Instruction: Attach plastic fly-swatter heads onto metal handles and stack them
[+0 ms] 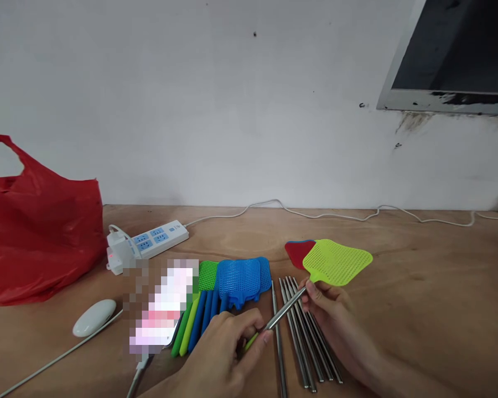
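My right hand (327, 307) pinches the neck of a lime-green fly swatter (337, 262), just below its mesh head, which is raised over the table. My left hand (228, 345) is closed on the lower end of the same swatter's metal rod (284, 314), near a green grip tip. A red swatter head (297, 251) lies partly under the green one. Several bare metal rods (305, 342) lie on the wood beneath my right hand. To the left lie blue swatter heads (240, 279), a green head (208, 275), and blue and green handles (197, 326).
A red plastic bag (33, 226) stands at the left. A white power strip (147, 242) with a plugged charger lies behind, its cable running along the wall. A white mouse (94, 317) and a blurred-out object (161, 309) sit near the front left. A dark screen (452, 52) hangs top right.
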`<state>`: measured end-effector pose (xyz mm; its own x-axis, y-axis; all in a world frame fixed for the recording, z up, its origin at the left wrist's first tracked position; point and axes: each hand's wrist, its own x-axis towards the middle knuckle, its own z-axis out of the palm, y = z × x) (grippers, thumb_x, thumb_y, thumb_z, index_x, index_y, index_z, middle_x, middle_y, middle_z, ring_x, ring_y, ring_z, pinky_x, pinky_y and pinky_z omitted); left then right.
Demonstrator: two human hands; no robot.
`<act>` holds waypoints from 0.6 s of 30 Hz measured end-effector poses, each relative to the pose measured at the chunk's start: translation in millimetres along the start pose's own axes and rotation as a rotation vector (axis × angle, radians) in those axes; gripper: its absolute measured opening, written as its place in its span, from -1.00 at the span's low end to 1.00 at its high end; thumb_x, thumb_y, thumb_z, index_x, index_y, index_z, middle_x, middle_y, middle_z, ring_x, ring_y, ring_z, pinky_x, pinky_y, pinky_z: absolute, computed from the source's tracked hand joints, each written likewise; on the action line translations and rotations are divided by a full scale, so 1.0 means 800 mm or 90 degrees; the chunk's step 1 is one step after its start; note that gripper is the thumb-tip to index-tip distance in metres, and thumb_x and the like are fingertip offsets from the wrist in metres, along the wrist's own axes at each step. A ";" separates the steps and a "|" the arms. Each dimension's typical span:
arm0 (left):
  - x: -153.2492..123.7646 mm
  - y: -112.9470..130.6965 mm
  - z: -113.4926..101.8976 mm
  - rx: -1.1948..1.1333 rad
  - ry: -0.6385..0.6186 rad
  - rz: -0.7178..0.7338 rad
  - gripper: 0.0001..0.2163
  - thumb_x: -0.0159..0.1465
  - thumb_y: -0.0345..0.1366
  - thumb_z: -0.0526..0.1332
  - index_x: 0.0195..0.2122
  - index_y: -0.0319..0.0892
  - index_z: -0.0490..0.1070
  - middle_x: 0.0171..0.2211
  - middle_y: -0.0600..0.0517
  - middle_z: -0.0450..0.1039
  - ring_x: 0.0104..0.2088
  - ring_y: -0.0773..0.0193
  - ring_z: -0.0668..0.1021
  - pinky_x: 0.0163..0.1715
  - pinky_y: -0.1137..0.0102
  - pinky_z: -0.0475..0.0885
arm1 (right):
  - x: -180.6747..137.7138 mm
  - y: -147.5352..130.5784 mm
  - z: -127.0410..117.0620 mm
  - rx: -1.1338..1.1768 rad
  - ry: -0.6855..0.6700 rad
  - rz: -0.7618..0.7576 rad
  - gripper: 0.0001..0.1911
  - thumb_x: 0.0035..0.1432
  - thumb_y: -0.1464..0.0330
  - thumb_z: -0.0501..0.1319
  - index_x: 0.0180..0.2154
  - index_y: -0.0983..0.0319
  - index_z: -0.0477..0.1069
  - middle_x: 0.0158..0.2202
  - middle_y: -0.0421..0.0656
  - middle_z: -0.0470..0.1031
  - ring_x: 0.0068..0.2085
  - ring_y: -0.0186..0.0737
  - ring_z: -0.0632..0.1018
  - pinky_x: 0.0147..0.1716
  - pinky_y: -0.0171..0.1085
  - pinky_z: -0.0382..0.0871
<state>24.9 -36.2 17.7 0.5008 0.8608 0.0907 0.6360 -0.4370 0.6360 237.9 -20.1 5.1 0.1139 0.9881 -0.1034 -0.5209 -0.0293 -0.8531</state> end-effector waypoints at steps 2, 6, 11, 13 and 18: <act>-0.005 -0.004 -0.003 0.003 -0.018 -0.007 -0.67 0.42 -0.05 -0.01 -0.40 -0.10 0.32 -0.57 0.13 0.27 -0.50 0.27 0.36 -0.51 0.43 0.15 | 0.008 -0.006 -0.009 -0.008 0.031 -0.035 -0.64 -0.32 0.20 0.61 -0.50 0.25 0.60 -0.45 -0.21 0.50 -0.44 -0.40 0.40 -0.43 -0.43 0.39; -0.012 -0.013 -0.002 0.009 -0.021 -0.020 -0.63 0.42 -0.01 0.00 -0.43 -0.11 0.33 -0.58 0.14 0.23 -0.51 0.29 0.35 -0.50 0.44 0.16 | 0.011 -0.011 -0.022 -0.045 0.001 -0.041 -0.69 -0.18 0.20 0.57 -0.43 0.26 0.64 -0.48 -0.20 0.51 -0.44 -0.37 0.44 -0.47 -0.43 0.40; -0.013 -0.017 -0.004 -0.006 -0.050 -0.024 -0.63 0.43 0.02 0.00 -0.33 -0.10 0.41 -0.52 0.13 0.33 -0.46 0.27 0.40 -0.47 0.45 0.21 | 0.009 -0.015 -0.026 -0.031 0.008 -0.021 -0.68 -0.15 0.18 0.55 -0.39 0.25 0.64 -0.45 -0.18 0.56 -0.42 -0.32 0.51 -0.46 -0.41 0.43; -0.013 -0.017 -0.008 0.001 -0.065 -0.028 -0.63 0.43 0.01 -0.02 -0.31 -0.10 0.41 -0.50 0.12 0.34 -0.44 0.26 0.40 -0.46 0.44 0.21 | 0.011 -0.018 -0.028 -0.035 0.009 -0.012 -0.64 -0.13 0.12 0.52 -0.37 0.24 0.63 -0.43 -0.15 0.59 -0.39 -0.26 0.55 -0.43 -0.37 0.46; -0.019 -0.022 -0.018 0.026 -0.087 -0.011 -0.65 0.46 -0.05 -0.05 -0.35 -0.10 0.36 -0.44 0.11 0.38 -0.40 0.25 0.43 -0.37 0.41 0.24 | 0.011 -0.020 -0.031 -0.082 -0.004 0.015 -0.51 -0.15 -0.04 0.45 -0.44 0.27 0.58 -0.55 -0.10 0.56 -0.46 -0.19 0.53 -0.46 -0.29 0.47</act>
<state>-2.7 -38.0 16.0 0.5624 0.8265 -0.0269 0.6676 -0.4345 0.6046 268.0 -14.8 5.2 0.0974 0.9879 -0.1208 -0.4105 -0.0707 -0.9091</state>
